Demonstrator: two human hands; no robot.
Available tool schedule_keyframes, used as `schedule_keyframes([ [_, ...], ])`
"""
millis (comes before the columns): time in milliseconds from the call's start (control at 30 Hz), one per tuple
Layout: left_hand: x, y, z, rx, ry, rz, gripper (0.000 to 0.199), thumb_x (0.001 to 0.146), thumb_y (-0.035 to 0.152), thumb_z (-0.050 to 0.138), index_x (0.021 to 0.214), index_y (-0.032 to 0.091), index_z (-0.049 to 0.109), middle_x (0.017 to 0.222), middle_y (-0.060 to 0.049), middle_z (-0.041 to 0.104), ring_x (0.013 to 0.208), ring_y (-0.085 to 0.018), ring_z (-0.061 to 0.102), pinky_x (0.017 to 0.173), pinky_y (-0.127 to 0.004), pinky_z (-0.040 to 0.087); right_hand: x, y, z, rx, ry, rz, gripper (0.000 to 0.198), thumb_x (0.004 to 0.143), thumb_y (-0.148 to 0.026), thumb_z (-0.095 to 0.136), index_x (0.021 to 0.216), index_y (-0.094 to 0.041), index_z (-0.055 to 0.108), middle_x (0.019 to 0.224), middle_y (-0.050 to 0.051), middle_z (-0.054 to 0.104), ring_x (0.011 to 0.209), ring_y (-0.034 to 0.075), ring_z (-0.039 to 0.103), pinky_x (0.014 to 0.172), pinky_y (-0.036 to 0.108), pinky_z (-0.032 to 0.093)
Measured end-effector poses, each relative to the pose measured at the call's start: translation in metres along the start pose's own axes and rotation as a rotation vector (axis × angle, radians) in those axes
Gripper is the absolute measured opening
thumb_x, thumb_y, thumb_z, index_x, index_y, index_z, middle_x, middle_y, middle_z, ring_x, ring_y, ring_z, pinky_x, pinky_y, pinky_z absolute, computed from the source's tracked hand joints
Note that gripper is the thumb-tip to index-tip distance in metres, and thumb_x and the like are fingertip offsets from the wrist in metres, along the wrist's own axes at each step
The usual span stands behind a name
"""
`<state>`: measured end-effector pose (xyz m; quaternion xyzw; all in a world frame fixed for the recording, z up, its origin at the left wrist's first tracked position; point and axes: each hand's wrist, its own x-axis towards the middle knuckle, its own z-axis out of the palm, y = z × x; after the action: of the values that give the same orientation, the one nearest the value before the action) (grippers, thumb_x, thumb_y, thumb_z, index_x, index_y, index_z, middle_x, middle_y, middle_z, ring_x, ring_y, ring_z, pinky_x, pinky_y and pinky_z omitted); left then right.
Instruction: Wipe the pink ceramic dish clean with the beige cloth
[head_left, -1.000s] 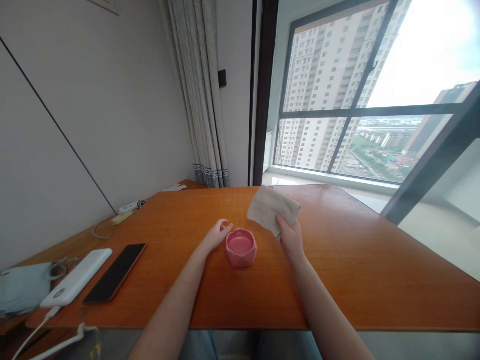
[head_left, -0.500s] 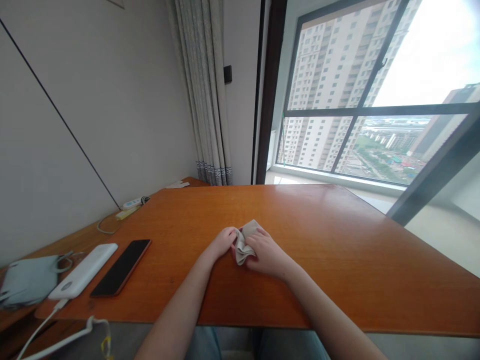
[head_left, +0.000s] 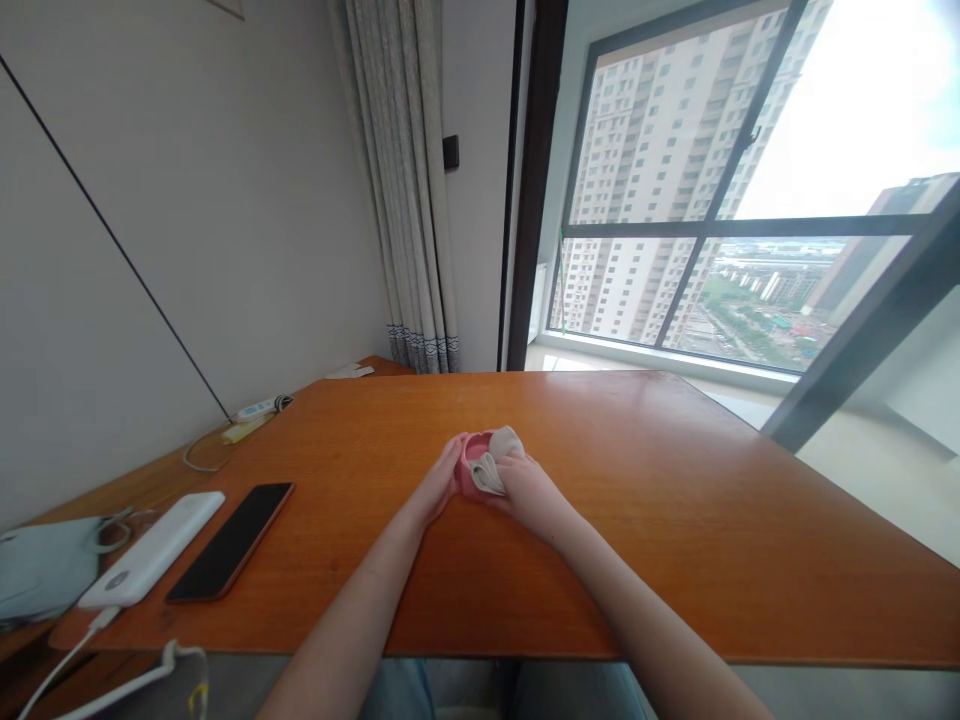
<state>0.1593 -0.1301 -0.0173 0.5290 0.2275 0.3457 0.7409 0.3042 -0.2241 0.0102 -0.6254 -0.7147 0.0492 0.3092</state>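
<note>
A small pink bowl-like container [head_left: 468, 482] is between my hands, over the middle of the wooden table. Its hollow side faces up and toward me, so part of the pink inside shows. My left hand [head_left: 448, 468] is closed around its left side. In my right hand [head_left: 525, 484] is a pale grey cloth [head_left: 491, 468], bunched up and pressed against the container's right rim and inside. The right fingertips are partly hidden by the cloth. Whether the container's base touches the table I cannot tell.
On the left of the table [head_left: 637, 560] lie a black phone [head_left: 231, 542] and a white power bank [head_left: 154, 550] with a cable. Beside them is a pale blue pouch [head_left: 49, 568]. A power strip [head_left: 256, 409] sits by the wall. A window is at the right.
The pink container, mostly covered by cloth before, now shows its inside and left wall. My right hand and the cloth have shifted to its right side; my left hand wraps its side more.
</note>
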Motion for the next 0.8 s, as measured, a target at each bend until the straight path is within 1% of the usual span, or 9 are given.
schedule_keyframes([
  [33,-0.002,0.000,0.004,-0.109,-0.046,-0.032,0.049,0.083,0.055,0.051,0.123,0.027,0.052,0.124,-0.008,0.056,0.104,-0.021,0.057,0.083,-0.035,0.048,0.005,-0.001,-0.002,-0.072,-0.021,-0.017,0.016,0.064,-0.024,0.073,0.077,-0.023,0.063,0.087,0.006,0.067,0.089,0.027,0.056,0.078,0.034,0.040],
  [100,-0.005,-0.001,0.011,-0.227,-0.106,-0.059,0.052,0.083,0.052,0.053,0.129,0.030,0.044,0.125,-0.008,0.055,0.097,-0.019,0.060,0.078,-0.033,0.050,0.015,-0.003,-0.002,-0.185,-0.027,-0.023,0.011,0.070,-0.025,0.068,0.079,-0.021,0.063,0.089,0.009,0.066,0.092,0.028,0.054,0.080,0.036,0.039],
  [200,-0.005,-0.006,0.013,-0.303,-0.059,-0.028,0.052,0.081,0.043,0.061,0.127,0.028,0.045,0.117,-0.006,0.060,0.082,-0.012,0.061,0.074,-0.026,0.049,0.026,-0.006,0.008,-0.232,0.017,0.015,0.008,0.074,-0.027,0.065,0.079,-0.020,0.063,0.088,0.009,0.065,0.090,0.027,0.054,0.081,0.037,0.039],
  [300,-0.002,-0.012,0.010,-0.336,0.016,-0.045,0.049,0.080,0.041,0.062,0.124,0.025,0.047,0.109,-0.006,0.063,0.074,-0.011,0.060,0.066,-0.023,0.049,0.026,-0.003,0.025,-0.231,0.043,0.011,0.009,0.078,-0.028,0.063,0.082,-0.020,0.063,0.086,0.007,0.064,0.088,0.025,0.053,0.084,0.037,0.038],
  [367,-0.001,-0.015,0.007,-0.329,0.065,-0.069,0.048,0.080,0.042,0.062,0.122,0.023,0.048,0.106,-0.007,0.064,0.072,-0.012,0.061,0.064,-0.023,0.049,0.023,0.002,0.033,-0.213,0.051,-0.011,0.013,0.080,-0.032,0.062,0.085,-0.020,0.063,0.086,0.007,0.064,0.088,0.024,0.053,0.086,0.036,0.038],
  [433,0.000,-0.017,0.007,-0.310,0.126,-0.075,0.049,0.078,0.042,0.064,0.120,0.022,0.049,0.104,-0.007,0.064,0.074,-0.013,0.062,0.065,-0.025,0.050,0.021,0.007,0.036,-0.180,0.044,-0.046,0.019,0.081,-0.037,0.060,0.086,-0.019,0.063,0.088,0.007,0.063,0.089,0.022,0.053,0.085,0.035,0.038],
  [600,0.001,-0.014,0.007,-0.229,0.236,-0.051,0.048,0.075,0.043,0.066,0.115,0.020,0.051,0.104,-0.009,0.064,0.079,-0.016,0.063,0.069,-0.028,0.051,0.024,0.010,0.028,-0.115,0.040,-0.108,0.025,0.084,-0.043,0.055,0.087,-0.019,0.062,0.089,0.006,0.064,0.087,0.020,0.053,0.081,0.031,0.039],
  [700,0.002,-0.008,0.003,-0.137,0.264,-0.075,0.046,0.077,0.047,0.061,0.114,0.021,0.054,0.103,-0.009,0.065,0.079,-0.017,0.063,0.067,-0.029,0.052,0.024,0.006,0.018,-0.117,0.046,-0.125,0.029,0.083,-0.047,0.055,0.084,-0.019,0.062,0.086,0.006,0.063,0.085,0.020,0.053,0.079,0.030,0.039],
  [800,0.000,-0.001,-0.005,-0.042,0.218,-0.147,0.049,0.079,0.053,0.053,0.113,0.019,0.058,0.096,-0.010,0.067,0.074,-0.018,0.063,0.065,-0.032,0.053,0.023,0.004,0.008,-0.112,0.047,-0.146,0.029,0.081,-0.048,0.058,0.079,-0.019,0.063,0.082,0.006,0.062,0.083,0.020,0.053,0.080,0.031,0.038],
])
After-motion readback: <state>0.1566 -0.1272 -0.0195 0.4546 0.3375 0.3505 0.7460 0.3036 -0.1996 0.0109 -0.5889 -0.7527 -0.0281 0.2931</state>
